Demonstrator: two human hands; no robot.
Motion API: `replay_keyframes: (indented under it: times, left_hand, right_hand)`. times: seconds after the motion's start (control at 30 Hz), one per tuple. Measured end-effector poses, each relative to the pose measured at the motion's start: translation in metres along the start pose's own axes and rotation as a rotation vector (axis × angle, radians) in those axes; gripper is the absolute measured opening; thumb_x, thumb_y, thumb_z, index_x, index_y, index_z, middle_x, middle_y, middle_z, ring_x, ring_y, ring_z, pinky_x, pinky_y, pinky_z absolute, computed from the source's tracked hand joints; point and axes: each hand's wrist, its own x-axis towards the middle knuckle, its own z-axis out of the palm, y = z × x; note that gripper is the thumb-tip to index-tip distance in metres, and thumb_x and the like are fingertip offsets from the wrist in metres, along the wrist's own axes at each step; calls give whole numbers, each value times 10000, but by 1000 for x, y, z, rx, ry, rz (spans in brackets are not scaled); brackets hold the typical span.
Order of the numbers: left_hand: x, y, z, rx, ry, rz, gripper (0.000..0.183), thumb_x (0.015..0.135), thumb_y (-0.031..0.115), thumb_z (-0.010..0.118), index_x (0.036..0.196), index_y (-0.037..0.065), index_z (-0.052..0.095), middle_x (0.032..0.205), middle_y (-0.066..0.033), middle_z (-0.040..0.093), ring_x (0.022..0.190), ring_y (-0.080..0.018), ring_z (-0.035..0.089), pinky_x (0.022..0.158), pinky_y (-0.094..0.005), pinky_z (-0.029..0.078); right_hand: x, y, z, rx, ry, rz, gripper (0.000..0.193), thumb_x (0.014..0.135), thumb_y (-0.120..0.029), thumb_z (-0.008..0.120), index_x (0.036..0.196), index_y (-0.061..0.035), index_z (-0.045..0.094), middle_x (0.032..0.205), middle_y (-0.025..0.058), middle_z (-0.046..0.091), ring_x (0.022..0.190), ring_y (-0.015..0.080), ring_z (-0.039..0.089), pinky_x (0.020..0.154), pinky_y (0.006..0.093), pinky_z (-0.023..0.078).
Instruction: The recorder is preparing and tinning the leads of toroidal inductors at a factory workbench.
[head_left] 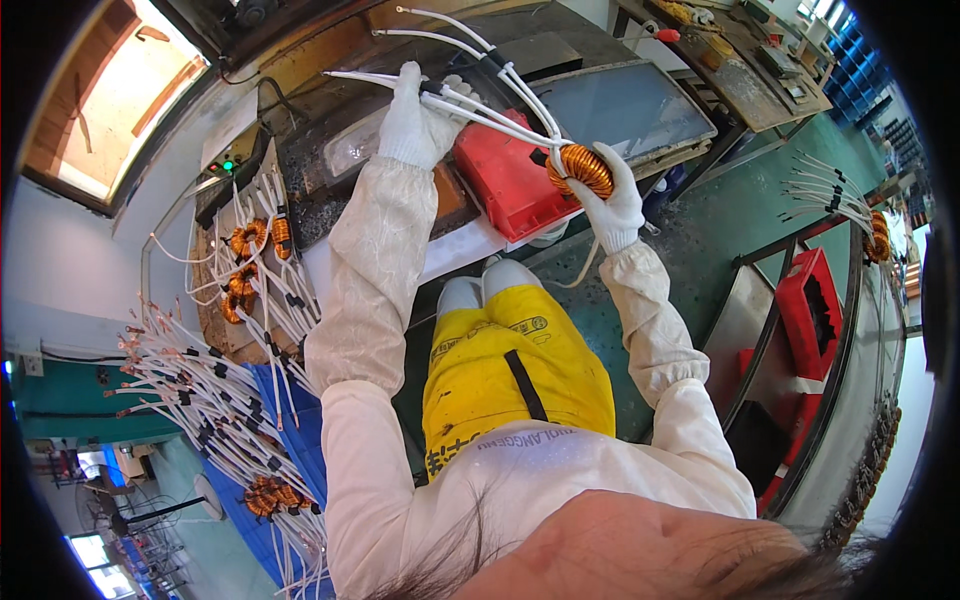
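Over the dark machine top ahead of your knees, your right hand point(612, 203) is closed around a copper-wound toroid coil point(580, 168), fingers curled beneath and behind the ring so that its orange, ribbed windings bulge out above the white knit glove. From the coil a bundle of white sleeved leads point(470, 100) fans up and to your left, each lead stiff and slightly bowed, with short black bands partway along. Your left hand point(418, 118), also in a white knit glove, is clenched on those leads well apart from the coil, gripping them where they spread; several bare ends stick out past the glove toward the top of the view. Between the two hands, just below the leads, sits a red plastic tray point(505, 180), hard-edged and glossy, on a white ledge. Beyond it lies a flat grey panel point(625, 105) with a dull sheen. Both your forearms wear crinkled, pale fabric sleeves, and a yellow apron point(500, 370) covers your lap. To your left, the counter point(222, 330) carries more of the same coils point(248, 240), with their white leads lying in a loose, bristling heap that runs down toward the lower edge. Off to your right, a second red tray point(812, 310) stands on a metal rack point(735, 315) above the green floor.
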Motion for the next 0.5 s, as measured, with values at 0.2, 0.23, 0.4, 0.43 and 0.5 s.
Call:
replay_keyframes:
  times: [0.2,0.23,0.4,0.43,0.5]
  left_hand:
    - [0,13,17,95,-137,-35,311,930,316,607,1043,48,498,994,-200,572,890,-335,595,807,-493,527]
    - [-1,10,14,101,-140,-31,311,930,316,607,1043,48,498,994,-200,572,890,-335,595,807,-493,527]
    - [2,0,14,183,-142,-33,309,922,254,620,1110,43,493,1083,-216,550,988,-346,569,874,-504,504]
    - [5,0,12,199,-124,-28,347,921,224,618,1167,31,468,1118,-245,530,1043,-375,551,929,-525,484]
    - [9,-13,9,143,-237,-42,464,926,267,604,1275,28,416,1283,-260,442,1153,-395,489,996,-542,423]
  right_hand:
    - [23,-21,10,-50,73,-89,567,717,-51,787,1235,-51,556,1056,126,611,984,260,623,879,315,496]
    - [22,-17,12,-67,84,-122,563,718,-53,787,1232,-52,557,1042,127,609,971,266,624,869,316,498]
    - [18,-14,9,-16,115,-117,560,721,-52,782,1232,-51,554,1042,135,611,970,267,627,859,327,499]
    - [16,-13,8,-36,114,-129,560,719,-55,783,1229,-50,552,1044,139,609,964,276,625,855,334,499]
    - [11,-11,7,-61,135,-114,558,717,-63,785,1224,-48,552,1049,145,608,959,289,623,850,342,500]
